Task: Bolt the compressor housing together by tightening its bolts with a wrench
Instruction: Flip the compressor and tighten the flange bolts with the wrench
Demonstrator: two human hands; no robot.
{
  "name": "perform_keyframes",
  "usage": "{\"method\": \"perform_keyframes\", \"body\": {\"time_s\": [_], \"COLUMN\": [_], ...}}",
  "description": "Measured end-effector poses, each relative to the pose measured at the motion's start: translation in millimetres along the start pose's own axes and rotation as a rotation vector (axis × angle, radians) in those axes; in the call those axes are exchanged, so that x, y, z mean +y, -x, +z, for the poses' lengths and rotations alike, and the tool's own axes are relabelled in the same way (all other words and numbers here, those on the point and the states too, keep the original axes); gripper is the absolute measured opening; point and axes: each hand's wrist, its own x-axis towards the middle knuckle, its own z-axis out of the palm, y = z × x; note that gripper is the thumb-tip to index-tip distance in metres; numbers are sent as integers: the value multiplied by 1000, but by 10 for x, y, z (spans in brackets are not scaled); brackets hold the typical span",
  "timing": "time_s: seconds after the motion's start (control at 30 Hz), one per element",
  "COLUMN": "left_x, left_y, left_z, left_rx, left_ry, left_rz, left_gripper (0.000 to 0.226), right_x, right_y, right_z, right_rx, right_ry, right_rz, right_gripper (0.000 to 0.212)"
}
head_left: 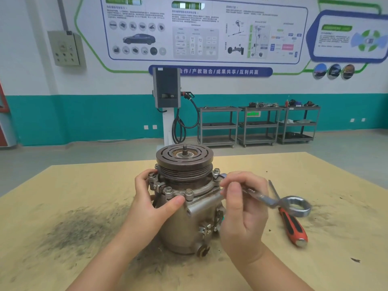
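Tan board covers the table (63, 206), smudged with dark grit, thickest just left of the left grip and around the base of the compressor housing (180, 225), which stands upright near the middle with its grooved pulley (184, 162) on top. Left hand (151, 198) makes a curled grip on the housing's upper flange, thumb lying along the front just under two bolts (178, 191), fingers wrapped round the far left side. Right hand (243, 208) has a closed grip on the shank of a wrench (270, 198); its open end reaches left of that grip to a bolt (216, 171) on the right edge of the flange, and its ring end sticks out to the right, raised over the table. Just beyond and below the ring end, to the right of the right grip, a red and black tool handle (294, 225) lies flat on the board, apart from the housing. Past the table edge is grey floor, then three grey shelf carts (258, 124) against a white wall with a teal lower band. Behind the pulley stands a dark charging unit (167, 89) on a white post with a looped black cable. Above hang blurred printed wall panels (201, 28), with a grey switch box (66, 49) to the left.
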Motion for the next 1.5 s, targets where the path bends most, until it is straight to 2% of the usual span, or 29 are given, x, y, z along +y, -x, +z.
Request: {"method": "perform_keyframes", "body": {"time_s": [0.17,0.23,0.3,0.37,0.47,0.63,0.77,1.0,1.13,1.23,1.3,1.43,1.5], "left_x": [-58,-71,-78,-72,-46,-7,26,55,61,74,77,52,37], "left_y": [-29,-37,-33,-18,-7,-2,4,17,18,23,27,18,12], "left_z": [16,14,4,-9,-10,-4,-9,-20,-17,-17,-19,-25,-27], "left_rx": [22,24,27,26,25,16,11,1,-5,-9,-13,-9,-7], "left_ry": [-1,-11,-1,1,-7,-3,-12,-26,-38,-27,-16,2,5], "left_rz": [38,50,33,12,-6,-1,-4,-25,-25,-28,-27,-29,-23], "left_gripper": [66,67,67,65,65,63,62,64,65,63,63,67,73], "right_x": [-121,-132,-141,-160,-143,40,149,261,308,305,276,120,7], "right_y": [156,132,16,-141,-330,-474,-521,-534,-604,-612,-568,-354,-213], "right_z": [156,163,105,17,-98,-206,-262,-313,-393,-387,-333,-151,-63], "right_rx": [-281,-320,-287,-128,175,359,350,297,189,170,213,312,245], "right_ry": [236,290,190,-29,-310,-522,-694,-837,-845,-774,-649,-298,-143], "right_rz": [-85,-111,-118,-15,303,757,951,1076,1170,1137,1020,610,307], "right_gripper": [27,30,31,27,28,33,30,29,31,39,41,43,39]}}
